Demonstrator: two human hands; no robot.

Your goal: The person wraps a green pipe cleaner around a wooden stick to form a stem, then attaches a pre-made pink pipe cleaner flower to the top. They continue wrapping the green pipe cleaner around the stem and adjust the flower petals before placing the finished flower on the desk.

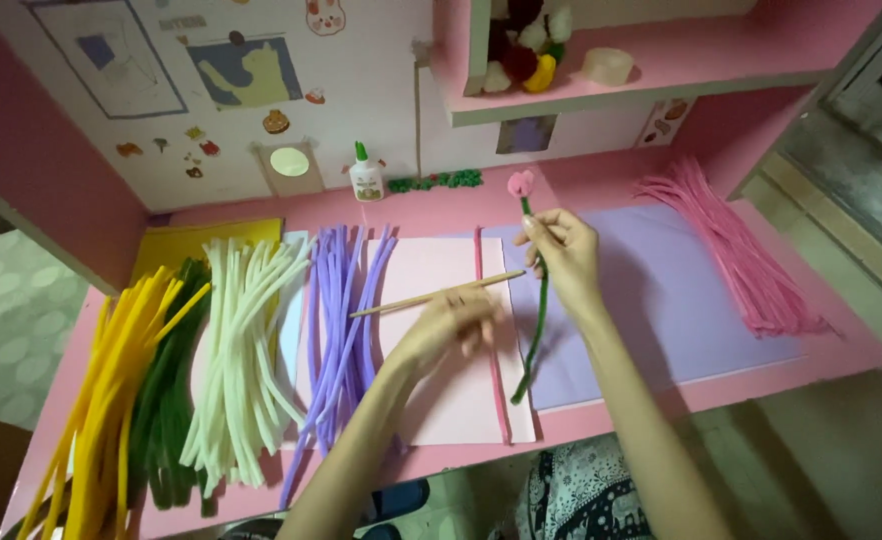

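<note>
Half the wooden stick (pixel 431 297) behind left hand (pixel 451 325)

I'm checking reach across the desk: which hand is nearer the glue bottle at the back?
Right. The right hand holds the flower stem, right of and below the glue bottle; the left hand sits lower.
</note>
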